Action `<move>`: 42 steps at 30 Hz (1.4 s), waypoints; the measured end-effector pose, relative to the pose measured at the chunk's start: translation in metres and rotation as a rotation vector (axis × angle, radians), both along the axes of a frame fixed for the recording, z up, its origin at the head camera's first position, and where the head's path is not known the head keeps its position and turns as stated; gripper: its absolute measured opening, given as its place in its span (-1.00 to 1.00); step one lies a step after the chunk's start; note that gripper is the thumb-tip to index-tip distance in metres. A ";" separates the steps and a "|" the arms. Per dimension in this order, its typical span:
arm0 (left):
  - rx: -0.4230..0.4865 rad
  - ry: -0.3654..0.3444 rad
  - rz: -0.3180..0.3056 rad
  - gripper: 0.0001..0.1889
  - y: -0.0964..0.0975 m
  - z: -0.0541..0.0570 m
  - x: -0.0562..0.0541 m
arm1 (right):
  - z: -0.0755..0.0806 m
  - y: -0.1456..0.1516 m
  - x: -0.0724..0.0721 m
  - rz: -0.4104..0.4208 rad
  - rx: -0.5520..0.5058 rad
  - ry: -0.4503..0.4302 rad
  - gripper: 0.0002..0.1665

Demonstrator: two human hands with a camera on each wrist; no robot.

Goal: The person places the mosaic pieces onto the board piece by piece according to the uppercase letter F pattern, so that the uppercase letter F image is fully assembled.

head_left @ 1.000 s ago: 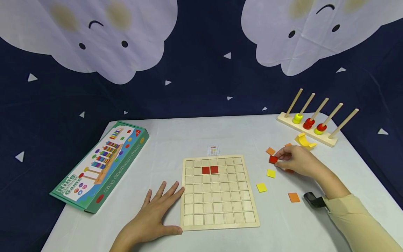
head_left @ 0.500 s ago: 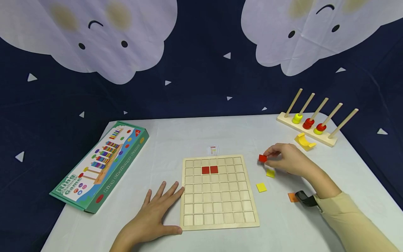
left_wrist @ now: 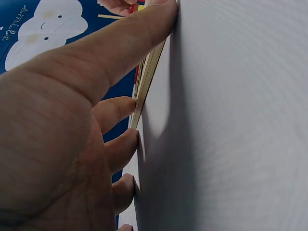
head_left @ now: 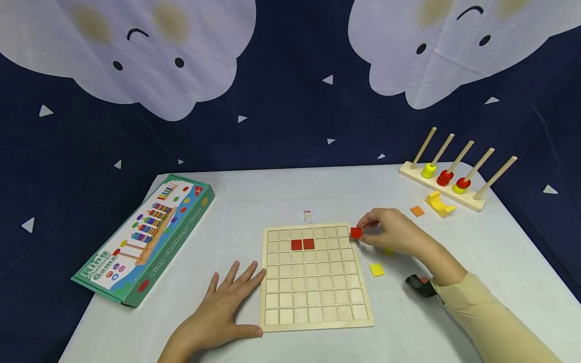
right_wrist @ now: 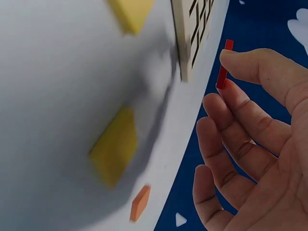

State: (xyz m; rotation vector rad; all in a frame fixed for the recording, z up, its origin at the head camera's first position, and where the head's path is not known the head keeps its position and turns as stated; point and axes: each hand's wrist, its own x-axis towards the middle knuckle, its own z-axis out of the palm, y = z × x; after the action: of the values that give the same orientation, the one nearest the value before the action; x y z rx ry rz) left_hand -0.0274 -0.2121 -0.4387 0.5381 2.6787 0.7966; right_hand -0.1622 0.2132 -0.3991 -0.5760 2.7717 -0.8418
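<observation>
My right hand (head_left: 391, 232) pinches a red square tile (head_left: 356, 233) between thumb and fingertips, over the upper right edge of the wooden grid board (head_left: 316, 329). In the right wrist view the red tile (right_wrist: 224, 65) appears edge-on, with the thumb on one side. Two red tiles (head_left: 302, 244) sit side by side in the board's second row. At the board's lower left side rests my left hand (head_left: 222, 312), fingers spread on the table; its thumb and a fingertip touch the board's edge. The left wrist view shows the thumb (left_wrist: 130, 41) along that edge.
Yellow tiles (head_left: 376, 270) and orange tiles (head_left: 417, 211) lie right of the board; my right hand and wrist partly cover some. A small printed pattern card (head_left: 307, 217) lies behind the board. A peg stand with rings (head_left: 445, 185), a yellow curved piece (head_left: 439, 204) and a game box (head_left: 147, 237) stand farther out.
My right hand has carried the red tile leftward from among the loose tiles to the board's right edge. An orange tile behind it is uncovered. My left hand has stayed still.
</observation>
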 end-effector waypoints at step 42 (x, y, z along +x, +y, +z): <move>-0.004 0.007 -0.004 0.19 -0.001 0.000 0.000 | -0.014 -0.077 -0.007 0.157 0.073 0.013 -0.78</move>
State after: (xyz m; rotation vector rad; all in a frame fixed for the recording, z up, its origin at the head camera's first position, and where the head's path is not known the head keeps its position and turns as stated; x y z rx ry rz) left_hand -0.0274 -0.2127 -0.4385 0.5458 2.6844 0.7900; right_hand -0.1688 0.1358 -0.4132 -0.7764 2.7126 -0.7025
